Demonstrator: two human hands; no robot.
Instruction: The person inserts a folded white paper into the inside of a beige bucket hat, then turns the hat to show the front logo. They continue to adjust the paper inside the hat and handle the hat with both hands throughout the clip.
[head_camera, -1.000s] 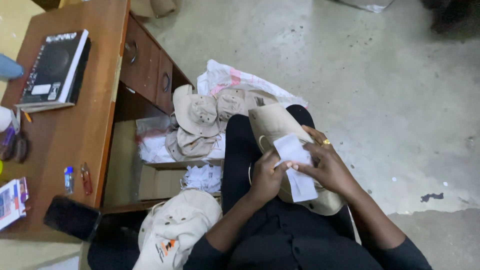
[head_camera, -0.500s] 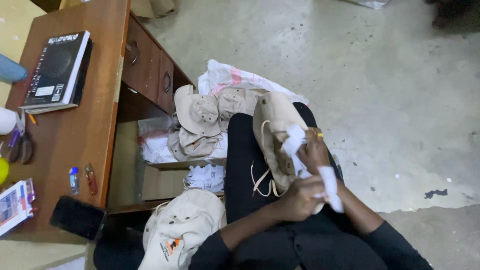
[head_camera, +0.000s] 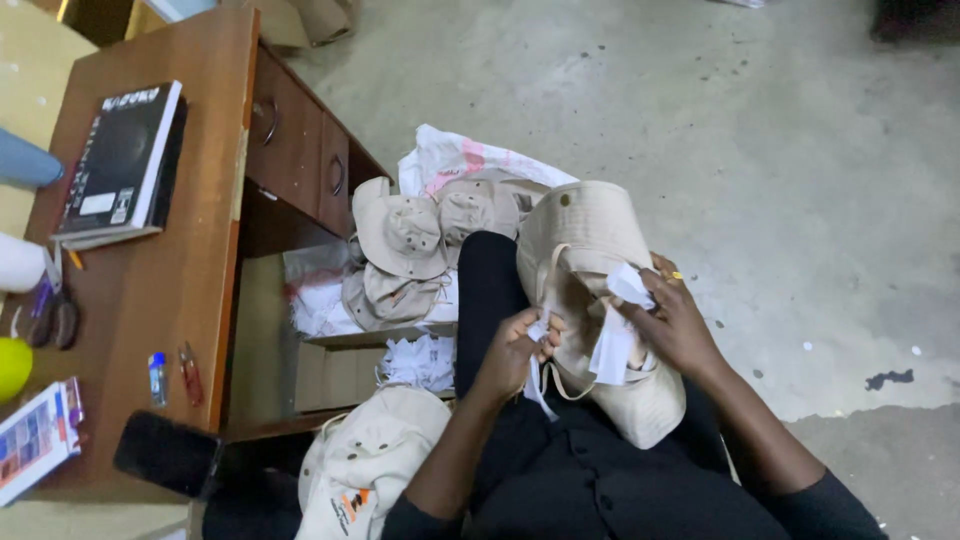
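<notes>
I sit with a beige bucket hat (head_camera: 590, 250) lying across my lap, its crown pointing away from me. My right hand (head_camera: 675, 325) is closed on a piece of white paper (head_camera: 615, 335) against the hat, fingers curled around it. My left hand (head_camera: 515, 350) pinches a thin white strip (head_camera: 540, 385) at the hat's near edge, just beside the hat's looped cord; the two hands are near each other, with the hat between and under them.

Beyond my left hand, a heap of the same beige hats (head_camera: 405, 255) rests on a cardboard box (head_camera: 330, 360), with a white plastic sack (head_camera: 455, 160) behind them. Nearer my left elbow lies another pale hat with an orange mark (head_camera: 365, 465).

Further to the left stands a brown wooden desk (head_camera: 200, 270) with two drawers with ring pulls. On its top lie a black book (head_camera: 120, 165), a small bottle (head_camera: 157, 378), a red item too small to make out, a dark phone-like block (head_camera: 165, 455) and a colourful card (head_camera: 35, 440).

To the right of my right hand and beyond the hats stretches a bare grey concrete floor (head_camera: 780, 130), speckled and stained, with a dark blot near my right arm.
</notes>
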